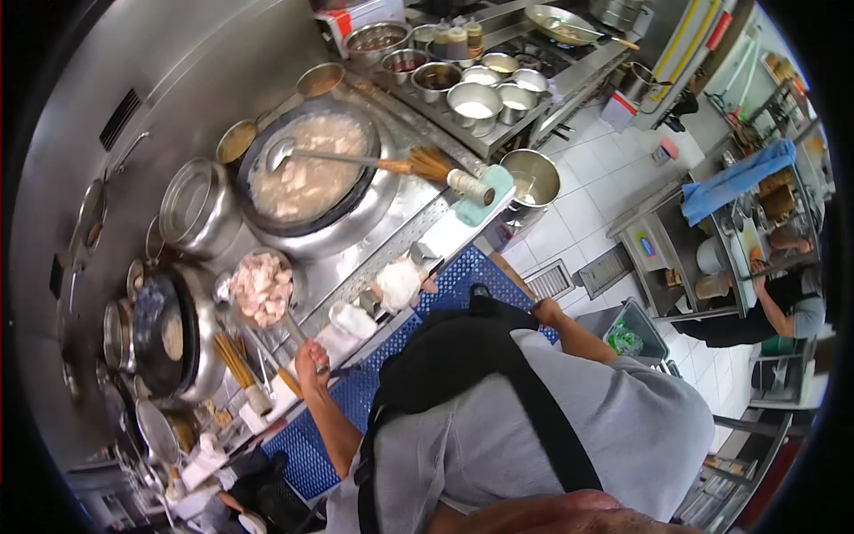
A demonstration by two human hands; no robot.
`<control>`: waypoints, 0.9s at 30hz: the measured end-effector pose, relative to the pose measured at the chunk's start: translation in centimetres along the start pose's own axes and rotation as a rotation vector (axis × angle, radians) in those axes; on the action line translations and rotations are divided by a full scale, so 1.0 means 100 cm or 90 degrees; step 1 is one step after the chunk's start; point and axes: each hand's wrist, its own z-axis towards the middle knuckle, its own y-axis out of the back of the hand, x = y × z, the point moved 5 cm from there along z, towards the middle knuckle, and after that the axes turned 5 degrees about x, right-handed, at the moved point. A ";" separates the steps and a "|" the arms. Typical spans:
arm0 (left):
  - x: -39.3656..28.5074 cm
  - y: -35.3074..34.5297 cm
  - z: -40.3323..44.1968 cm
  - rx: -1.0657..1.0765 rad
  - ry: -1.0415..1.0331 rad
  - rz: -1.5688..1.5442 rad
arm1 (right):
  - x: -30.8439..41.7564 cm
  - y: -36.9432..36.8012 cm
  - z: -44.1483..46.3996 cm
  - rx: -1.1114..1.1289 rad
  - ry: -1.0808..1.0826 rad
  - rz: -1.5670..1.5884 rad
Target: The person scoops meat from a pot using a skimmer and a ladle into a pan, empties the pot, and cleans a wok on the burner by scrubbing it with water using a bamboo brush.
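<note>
My left hand [311,367] is closed around the handle of a long-handled metal strainer [294,331]. Pale pink meat chunks [261,289] are heaped in its bowl, above the metal range top between two woks. The large wok [381,147] beyond it is full of cloudy liquid with pale pieces. Across that wok lies a ladle [334,157], its wooden handle end near a bamboo brush [440,173]. My right hand [545,312] is low by my waist on the other side, its fingers too small and partly hidden to read.
A second dark wok [156,334] is at the left, near another bamboo brush [236,365]. White cloths [400,285] lie along the range's front edge. Metal seasoning bowls [474,105] crowd the far counter. A bucket [531,178] stands beside it. Another person [783,307] works at the right.
</note>
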 end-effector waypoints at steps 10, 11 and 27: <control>-0.004 -0.015 -0.010 -0.033 0.007 -0.051 | -0.057 -0.031 0.011 0.195 -0.075 0.135; -0.003 -0.016 -0.010 -0.033 0.007 -0.059 | -0.052 -0.024 0.006 0.193 -0.083 0.163; -0.003 -0.013 -0.010 -0.039 0.007 -0.110 | -0.049 -0.027 -0.003 0.204 -0.025 0.095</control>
